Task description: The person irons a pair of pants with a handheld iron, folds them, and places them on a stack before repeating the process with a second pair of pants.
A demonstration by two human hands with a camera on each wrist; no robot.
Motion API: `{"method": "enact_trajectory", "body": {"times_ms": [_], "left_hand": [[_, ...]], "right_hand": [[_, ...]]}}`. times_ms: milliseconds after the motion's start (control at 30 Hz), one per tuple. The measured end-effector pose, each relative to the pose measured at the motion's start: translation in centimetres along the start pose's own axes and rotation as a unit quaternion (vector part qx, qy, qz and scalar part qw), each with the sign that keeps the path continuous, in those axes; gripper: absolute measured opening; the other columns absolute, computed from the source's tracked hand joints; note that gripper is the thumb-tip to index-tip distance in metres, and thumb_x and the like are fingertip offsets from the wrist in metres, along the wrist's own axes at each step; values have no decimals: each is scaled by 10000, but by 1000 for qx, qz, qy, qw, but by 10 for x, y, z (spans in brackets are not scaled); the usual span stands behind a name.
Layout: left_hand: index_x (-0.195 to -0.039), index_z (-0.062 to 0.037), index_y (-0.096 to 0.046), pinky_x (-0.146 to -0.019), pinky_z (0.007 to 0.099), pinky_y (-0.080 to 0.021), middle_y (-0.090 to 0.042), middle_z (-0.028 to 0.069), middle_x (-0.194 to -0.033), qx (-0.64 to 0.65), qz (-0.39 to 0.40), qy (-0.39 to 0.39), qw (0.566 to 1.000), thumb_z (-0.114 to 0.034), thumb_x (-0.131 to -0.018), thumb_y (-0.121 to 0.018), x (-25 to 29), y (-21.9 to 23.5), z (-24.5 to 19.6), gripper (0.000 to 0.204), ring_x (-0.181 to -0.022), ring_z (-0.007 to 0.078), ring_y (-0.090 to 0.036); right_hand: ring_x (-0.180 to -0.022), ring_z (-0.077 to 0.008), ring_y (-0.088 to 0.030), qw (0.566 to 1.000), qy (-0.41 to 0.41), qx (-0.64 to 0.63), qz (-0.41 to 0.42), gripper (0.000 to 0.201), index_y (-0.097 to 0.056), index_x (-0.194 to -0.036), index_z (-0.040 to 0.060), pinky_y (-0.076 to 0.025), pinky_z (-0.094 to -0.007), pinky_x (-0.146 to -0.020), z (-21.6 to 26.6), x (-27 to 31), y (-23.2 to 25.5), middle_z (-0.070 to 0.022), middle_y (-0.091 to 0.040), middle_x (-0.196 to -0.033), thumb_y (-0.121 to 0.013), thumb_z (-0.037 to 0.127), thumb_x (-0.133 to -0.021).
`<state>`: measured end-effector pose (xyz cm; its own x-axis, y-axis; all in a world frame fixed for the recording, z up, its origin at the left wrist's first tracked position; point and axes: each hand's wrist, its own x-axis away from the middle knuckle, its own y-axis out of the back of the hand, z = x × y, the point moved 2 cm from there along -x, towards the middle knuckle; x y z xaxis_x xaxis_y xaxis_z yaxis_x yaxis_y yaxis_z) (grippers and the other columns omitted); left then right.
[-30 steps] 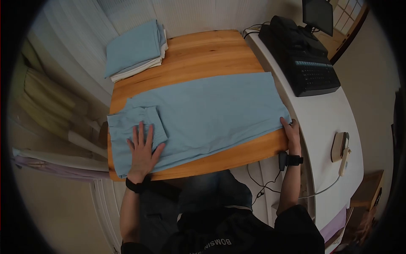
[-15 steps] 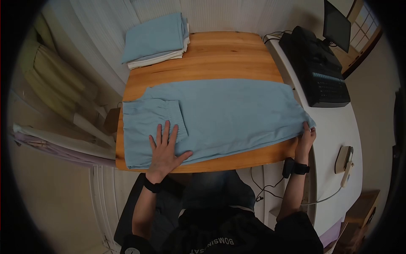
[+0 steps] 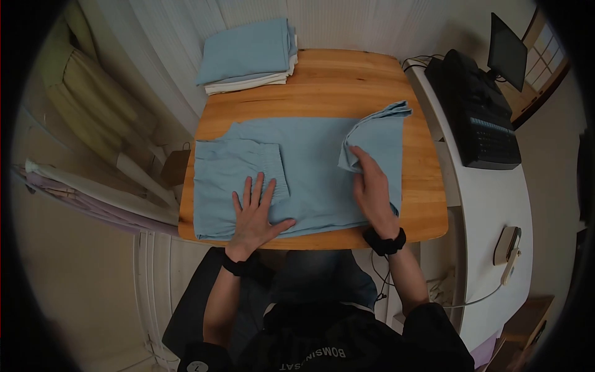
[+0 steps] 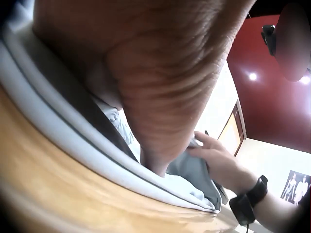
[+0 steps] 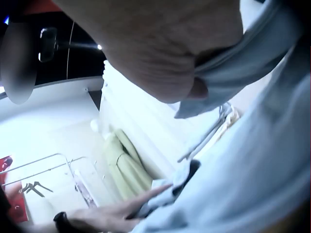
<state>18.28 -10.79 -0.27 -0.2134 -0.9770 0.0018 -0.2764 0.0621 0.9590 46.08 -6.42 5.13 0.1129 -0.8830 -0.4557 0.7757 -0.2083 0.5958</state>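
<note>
Light blue trousers (image 3: 316,167) lie lengthwise on the wooden table, their gathered elastic waistband (image 3: 277,170) folded in over the left end. Fingers spread, my left hand (image 3: 253,217) rests flat on that folded part near the front edge. The leg end is turned back over the trousers on the right, its hem edge (image 3: 351,136) raised off the layer below. My right hand (image 3: 375,193) pinches the near corner of this hem, thumb under the fabric in the right wrist view. In the left wrist view, stacked cloth layers (image 4: 97,160) show beneath my left palm.
A stack of folded blue and white cloth (image 3: 248,53) sits at the table's (image 3: 347,77) back left. To the right, a white counter (image 3: 489,204) bears a black register with keys (image 3: 474,115) and a small handheld device (image 3: 508,248). Hanging garments (image 3: 93,93) stand left.
My right hand has carried the hem from the table's right edge leftward, folding the leg end back over the trousers. My left hand stays on the folded waist part.
</note>
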Motion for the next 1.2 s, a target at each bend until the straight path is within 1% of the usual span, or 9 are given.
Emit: {"method": "enact_trajectory", "body": {"times_ms": [67,167,467,667,800,967,1067,1133,1200], "left_hand": [[-1587,-156,-288,-1168,708,-44,-135,121,-1675,11,-11,3,1000,-701,-757,-725,2,0,1,1084,-1542,391,-52],[-1595,-186,-267,-1187,687,-49,-112,99,-1684,8,-1,9,1000,-677,-745,-753,2,0,0,1096,-1547,377,-43],[-1542,-142,-391,-1178,672,-69,-240,109,-1648,38,-71,-7,997,-535,-855,-719,1,-4,0,857,-1525,379,-151],[-1481,-107,-455,-1151,657,-202,-389,120,-1555,32,-114,0,993,-275,-924,-696,-6,3,-1,631,-1440,378,-312],[-1463,-98,-475,-1150,538,-310,-431,145,-1515,-12,-112,-29,993,-172,-914,-695,-10,10,-2,597,-1377,363,-401],[-1422,-74,-517,-1077,455,-426,-562,178,-1386,-52,-102,-66,991,-79,-900,-672,-13,28,0,544,-1262,358,-533],[-1395,-46,-552,-978,415,-498,-659,181,-1259,33,-128,-7,991,-25,-911,-635,-20,38,3,492,-1165,331,-623],[-1380,-29,-572,-917,384,-526,-694,182,-1202,197,-310,25,930,-5,-931,-604,-23,50,0,451,-1136,303,-657],[-1394,-31,-565,-931,362,-517,-661,193,-1280,251,-285,70,922,-8,-953,-589,-26,49,-5,441,-1207,277,-627]], "right_hand": [[-1298,-417,-525,991,47,27,124,522,-489,-1371,-12,-421,-501,-1101,3,25,-38,-250,-572,-1345,-519,-102,-858],[-1327,-416,-502,973,121,122,154,502,-491,-1379,-27,-400,-497,-1134,5,45,-53,-240,-586,-1336,-521,-99,-884],[-1394,-379,-444,982,58,17,178,458,-498,-1388,-33,-363,-507,-1161,22,45,-26,-215,-559,-1401,-525,-61,-932],[-1420,-361,-412,968,102,78,214,507,-496,-1401,-21,-315,-516,-1188,17,66,-34,-187,-512,-1464,-562,-49,-900],[-1431,-354,-399,983,70,8,168,531,-493,-1416,-15,-295,-508,-1199,18,67,-30,-176,-492,-1490,-571,-32,-891],[-1420,-334,-424,969,104,118,189,463,-549,-1381,-17,-282,-508,-1198,9,85,-43,-174,-532,-1456,-571,-2,-919],[-1413,-326,-435,977,98,105,158,422,-586,-1343,-19,-295,-505,-1191,6,88,-47,-170,-539,-1452,-581,16,-923],[-1410,-324,-438,979,90,102,151,412,-593,-1332,-21,-298,-504,-1189,8,86,-47,-169,-540,-1451,-586,25,-923],[-1407,-323,-441,979,88,102,152,402,-601,-1322,-22,-301,-503,-1188,9,88,-46,-169,-541,-1449,-591,34,-923]]}}
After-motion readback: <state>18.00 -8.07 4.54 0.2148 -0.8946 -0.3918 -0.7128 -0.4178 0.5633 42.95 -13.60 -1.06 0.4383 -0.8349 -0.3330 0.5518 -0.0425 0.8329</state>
